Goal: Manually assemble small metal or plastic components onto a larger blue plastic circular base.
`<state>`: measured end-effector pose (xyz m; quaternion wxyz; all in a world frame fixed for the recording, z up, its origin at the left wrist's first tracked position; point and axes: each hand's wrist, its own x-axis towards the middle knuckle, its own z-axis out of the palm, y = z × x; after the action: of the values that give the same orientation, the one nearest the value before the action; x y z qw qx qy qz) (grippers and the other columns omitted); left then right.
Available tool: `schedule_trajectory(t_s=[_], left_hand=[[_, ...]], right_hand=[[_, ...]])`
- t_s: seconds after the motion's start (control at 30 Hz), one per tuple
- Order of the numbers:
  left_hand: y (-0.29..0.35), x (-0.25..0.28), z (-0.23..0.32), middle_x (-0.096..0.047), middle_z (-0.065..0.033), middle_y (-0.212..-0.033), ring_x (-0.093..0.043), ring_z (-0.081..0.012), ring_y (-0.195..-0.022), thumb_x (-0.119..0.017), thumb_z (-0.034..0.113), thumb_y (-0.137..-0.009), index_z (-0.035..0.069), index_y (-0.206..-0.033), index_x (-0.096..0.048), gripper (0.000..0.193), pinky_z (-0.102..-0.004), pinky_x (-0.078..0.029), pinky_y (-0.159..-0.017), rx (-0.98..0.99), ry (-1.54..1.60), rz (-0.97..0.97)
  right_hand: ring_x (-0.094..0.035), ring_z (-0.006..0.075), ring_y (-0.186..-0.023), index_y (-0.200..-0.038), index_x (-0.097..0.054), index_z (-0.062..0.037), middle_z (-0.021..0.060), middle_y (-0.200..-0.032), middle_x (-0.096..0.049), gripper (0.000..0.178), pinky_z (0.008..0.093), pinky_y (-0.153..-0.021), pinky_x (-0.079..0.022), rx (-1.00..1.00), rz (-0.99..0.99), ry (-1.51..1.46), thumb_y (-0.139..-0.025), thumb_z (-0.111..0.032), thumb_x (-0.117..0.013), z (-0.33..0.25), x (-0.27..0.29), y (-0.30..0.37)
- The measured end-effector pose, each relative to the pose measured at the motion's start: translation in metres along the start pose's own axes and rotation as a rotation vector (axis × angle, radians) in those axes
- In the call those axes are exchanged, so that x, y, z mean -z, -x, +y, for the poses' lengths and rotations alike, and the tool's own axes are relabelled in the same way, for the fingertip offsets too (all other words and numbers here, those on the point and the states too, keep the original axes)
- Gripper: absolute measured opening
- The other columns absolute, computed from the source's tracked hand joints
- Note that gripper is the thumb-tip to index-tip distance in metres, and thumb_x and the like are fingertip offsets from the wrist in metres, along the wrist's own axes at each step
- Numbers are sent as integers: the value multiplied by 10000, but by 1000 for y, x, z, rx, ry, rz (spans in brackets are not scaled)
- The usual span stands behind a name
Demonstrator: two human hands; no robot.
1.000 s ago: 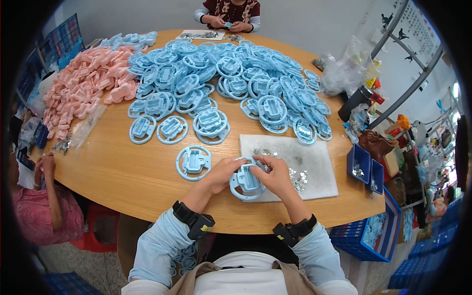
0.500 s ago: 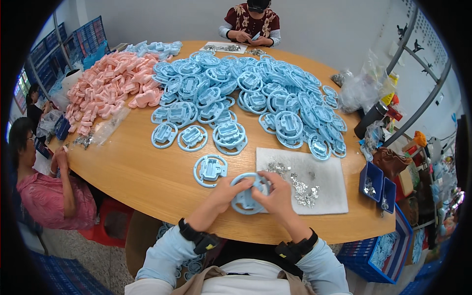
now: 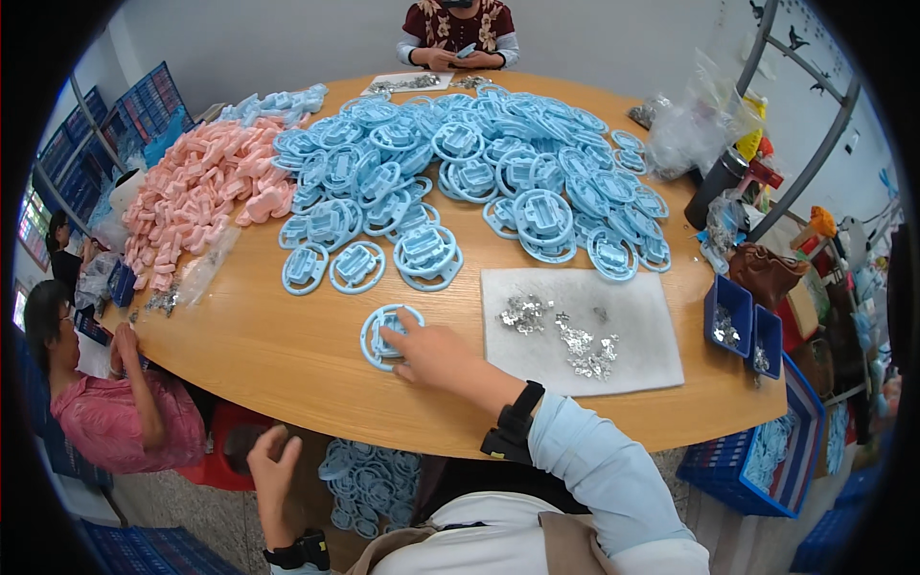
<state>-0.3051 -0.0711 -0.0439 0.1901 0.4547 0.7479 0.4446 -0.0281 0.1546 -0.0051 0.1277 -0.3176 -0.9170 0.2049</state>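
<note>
A round light-blue plastic piece (image 3: 370, 343), like a small toy steering wheel with a boxy centre, lies by itself near the table's front. My right hand (image 3: 426, 355) reaches across from the right, its fingertips closed on this piece's right side and partly hiding it. My left hand (image 3: 273, 465) is off the table's front edge at lower left, nothing in it, thumb and fingers apart. Below it, a container of similar blue pieces (image 3: 369, 484) shows under the table. A big heap of blue pieces (image 3: 537, 144) covers the table's far middle.
On a white foam mat (image 3: 632, 316) lie small shiny metal bits (image 3: 586, 345). Two blue bins (image 3: 728, 307) stand at the right edge. Pink plastic parts (image 3: 206, 172) are heaped at left. Other people sit opposite and at left. A blue crate (image 3: 767, 470) stands at lower right.
The blue piece that both hands held is out of them. My left hand has moved left and down off the table; my right hand has moved left onto the lone blue piece.
</note>
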Motion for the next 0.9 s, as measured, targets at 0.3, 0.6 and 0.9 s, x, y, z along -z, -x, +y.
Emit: schedule_trajectory(t_s=[0.3, 0.6, 0.9], left_hand=[[-61, -98, 122, -488, -206, -1270, -450, -360, -1195, -792, 231, -658, -22, -1231, -490, 695, -416, -364, -1003, -587, -274, -372], [-105, -140, 101, -428, -198, -1334, -363, -368, -1272, -798, 325, -634, -3, -1277, -456, 799, -429, -307, -1058, -598, -228, -608], [-80, -159, 148, -397, -199, -1362, -304, -370, -1318, -826, 301, -579, 40, -1175, -526, 717, -461, -271, -1073, -694, -184, -512]], right_hand=[[-614, 353, -793, -977, -630, -81, 161, -1052, -575, 226, 436, -698, -504, -260, 240, -126, -757, -132, -623, 29, 26, 77], [-599, 357, -778, -807, -650, -8, 175, -823, -631, 103, 426, -698, -474, -412, 378, -71, -766, -85, -596, 88, 49, 110], [-594, 279, -657, -777, -633, -3, 138, -774, -628, 93, 361, -601, -472, -405, 478, -206, -737, -85, -652, 85, 58, 126]])
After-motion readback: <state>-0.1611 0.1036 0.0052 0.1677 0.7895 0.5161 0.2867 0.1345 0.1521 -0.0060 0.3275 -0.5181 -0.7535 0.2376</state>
